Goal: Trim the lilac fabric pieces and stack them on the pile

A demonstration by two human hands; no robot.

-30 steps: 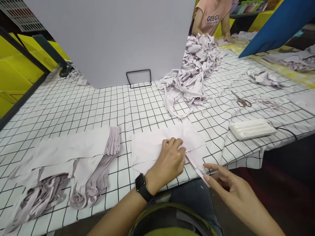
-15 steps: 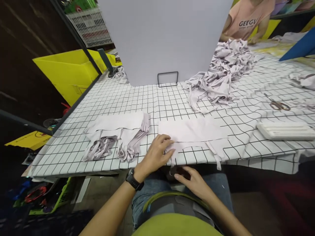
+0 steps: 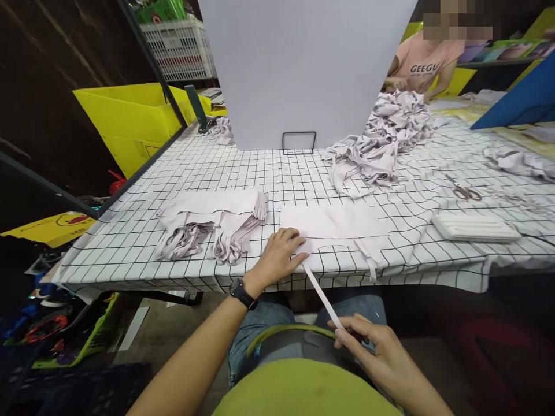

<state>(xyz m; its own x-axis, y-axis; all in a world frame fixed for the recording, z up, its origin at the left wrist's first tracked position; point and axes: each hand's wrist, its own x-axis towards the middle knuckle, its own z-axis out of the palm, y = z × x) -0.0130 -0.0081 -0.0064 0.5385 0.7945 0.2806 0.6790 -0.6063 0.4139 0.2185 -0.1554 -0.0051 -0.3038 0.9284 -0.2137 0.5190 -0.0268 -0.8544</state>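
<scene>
Yellow bin [image 3: 125, 121] stands at the left of the frame, beyond the edge of the desk [image 3: 191, 164], which is covered in checked cloth. Left of centre lies a neat stack of pale strapped garments [image 3: 212, 202], edges lined up and straps bunched toward the near side, probably so that each piece stays easy to separate. Beside it, the left hand [image 3: 277, 257] presses down on the lower left corner of a single pale garment [image 3: 329, 222], laid flat on the desk at centre; its grip is spread, thumb and fingers apart, seemingly to anchor the cloth against the pull. A thin strap [image 3: 321, 296] runs from under that hand, straight past the near edge. The right hand [image 3: 377, 346], lower right of centre, has its grip closed on the strap's far end, likely keeping it taut and untwisted. Further right are a loose fabric heap [image 3: 401, 115], a person in a pink shirt [image 3: 425, 63], scissors [image 3: 466, 193] and a white corded box [image 3: 476, 227], set aside from the flat cloth.
</scene>
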